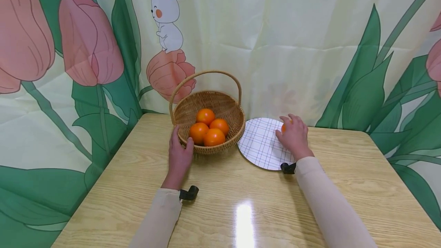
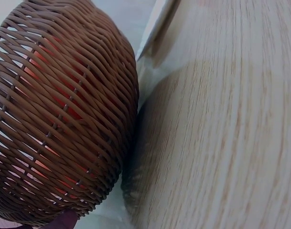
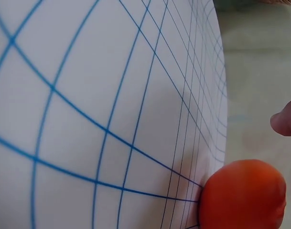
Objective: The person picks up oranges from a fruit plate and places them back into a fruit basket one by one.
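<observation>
My left hand (image 1: 180, 160) holds the near left rim of a wicker basket (image 1: 235, 135), thumb on the inner side and fingers outside. The basket tilts toward me, its arched handle raised, and several oranges (image 1: 214, 137) lie inside. Through the weave in the left wrist view, orange shows dimly behind the basket wall (image 2: 64, 95). Over the right part of a round white mat with blue grid lines (image 1: 260, 144), my right hand (image 1: 294, 135) hovers around a single orange (image 3: 243, 198), mostly hidden from above. The thumb (image 3: 286, 119) is spread away from that fruit in the right wrist view.
A light wooden table (image 1: 220, 194) carries everything, with a bright glare spot near its front. Behind it hangs a curtain (image 1: 293, 41) printed with tulips and a rabbit. Black wrist cameras (image 1: 189, 193) sit at both cuffs.
</observation>
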